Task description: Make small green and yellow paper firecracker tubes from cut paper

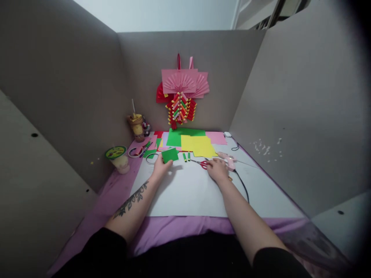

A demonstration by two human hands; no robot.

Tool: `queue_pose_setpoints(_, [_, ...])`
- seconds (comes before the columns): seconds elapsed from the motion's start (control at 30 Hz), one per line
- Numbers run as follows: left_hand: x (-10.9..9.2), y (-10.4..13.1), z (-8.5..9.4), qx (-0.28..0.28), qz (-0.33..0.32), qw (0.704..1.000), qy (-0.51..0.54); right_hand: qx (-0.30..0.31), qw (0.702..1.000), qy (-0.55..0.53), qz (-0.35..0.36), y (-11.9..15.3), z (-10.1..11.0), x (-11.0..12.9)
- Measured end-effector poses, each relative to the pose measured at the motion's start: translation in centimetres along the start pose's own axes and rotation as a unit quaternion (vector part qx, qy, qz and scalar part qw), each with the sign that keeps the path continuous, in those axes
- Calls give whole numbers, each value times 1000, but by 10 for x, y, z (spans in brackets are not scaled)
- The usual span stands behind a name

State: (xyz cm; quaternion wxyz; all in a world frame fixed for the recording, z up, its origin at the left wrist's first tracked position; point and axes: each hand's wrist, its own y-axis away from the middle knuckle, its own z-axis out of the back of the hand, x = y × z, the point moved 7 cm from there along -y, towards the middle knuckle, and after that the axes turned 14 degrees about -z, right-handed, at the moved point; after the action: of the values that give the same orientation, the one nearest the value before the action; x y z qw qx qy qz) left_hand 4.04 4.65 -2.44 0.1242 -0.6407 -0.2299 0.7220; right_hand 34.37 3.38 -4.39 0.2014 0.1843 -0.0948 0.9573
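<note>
A small green paper piece (170,155) is held up in my left hand (162,166), its thumb and fingers closed on the lower left edge. My right hand (218,169) rests on the white sheet at the handles of the red scissors (203,165); its fingers are curled over them, and whether they grip is hard to tell. The scissor blades point left. Between my hands lie two small green rolls with yellow ends (187,157). Yellow paper sheets (199,145) lie just beyond them. Right of my right hand is a pink glue gun (230,161) with a black cord.
Tape rolls (135,152), a lidded cup (117,158) and a drink cup with a straw (137,127) stand at the left. Green sheets (185,135) and pink paper (216,138) lie at the back. Paper decorations (181,85) hang on the grey back panel; grey panels flank both sides.
</note>
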Motion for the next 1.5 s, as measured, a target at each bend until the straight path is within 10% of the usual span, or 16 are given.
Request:
queue_pose_setpoints(0.3, [-6,-5,-1,-26,-14,999,17,45,996,74,5,-7,8,24])
queue_pose_setpoints(0.6, [9,-9,-42,-97,78,988,95,39,990,120,59,11,16,46])
queue_pose_setpoints(0.9, [-5,6,-52,-18,8,998,52,81,993,35,81,26,4,47])
queue_pose_setpoints(1.07, [-3,6,-48,-23,37,994,102,48,979,-200,2,14,20,26])
queue_pose_setpoints(1.3, [-13,7,-49,-33,130,971,196,407,823,-396,23,51,-14,55])
queue_pose_setpoints(1.5, [-26,6,-46,-20,84,979,185,496,773,-391,66,69,-22,72])
